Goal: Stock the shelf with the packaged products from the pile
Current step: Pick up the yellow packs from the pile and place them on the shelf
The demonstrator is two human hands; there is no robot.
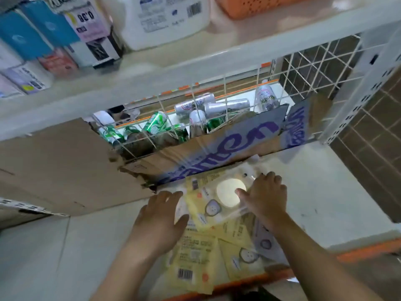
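Several yellow flat packets (199, 255) lie in a loose pile on the lower white shelf (325, 198), near its orange front edge. One yellow packet with a round white disc (217, 192) lies on top, against a cardboard sheet. My left hand (160, 216) rests on the left edge of this top packet, fingers fairly straight. My right hand (267, 196) lies on its right side, fingers spread over the clear wrapping, thumb beside the disc.
A torn cardboard sheet with purple lettering (217, 146) leans against a wire grid (314, 68) at the shelf's back. Behind the grid lie green and silver cans (156, 124). The upper shelf holds a white jug (165, 18), blue boxes (26, 33) and an orange basket (260, 5).
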